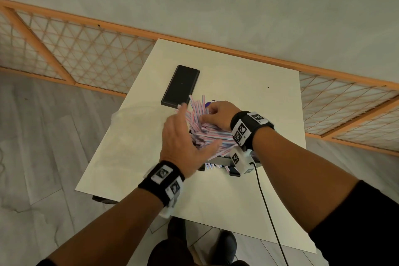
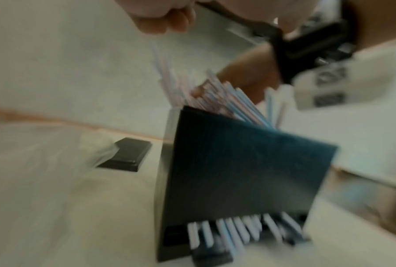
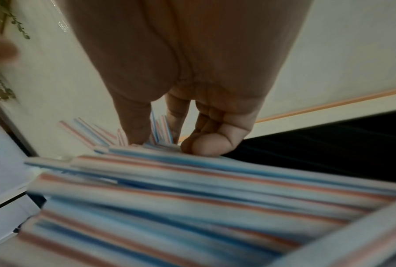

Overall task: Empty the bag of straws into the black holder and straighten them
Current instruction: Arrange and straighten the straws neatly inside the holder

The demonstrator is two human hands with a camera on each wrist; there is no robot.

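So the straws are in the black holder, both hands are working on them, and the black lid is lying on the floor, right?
Not quite: the black lid lies on the white table, beyond the black holder, as the head view shows. The straws are in the holder, with the left hand and right hand on them.

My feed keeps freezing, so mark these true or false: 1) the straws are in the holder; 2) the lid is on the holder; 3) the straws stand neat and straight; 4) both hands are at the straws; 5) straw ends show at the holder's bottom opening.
1) True: the straws fill the holder.
2) False: the lid lies flat on the table, behind the holder.
3) False: they fan out at mixed angles.
4) True: left hand and right hand are both on the pile.
5) True.
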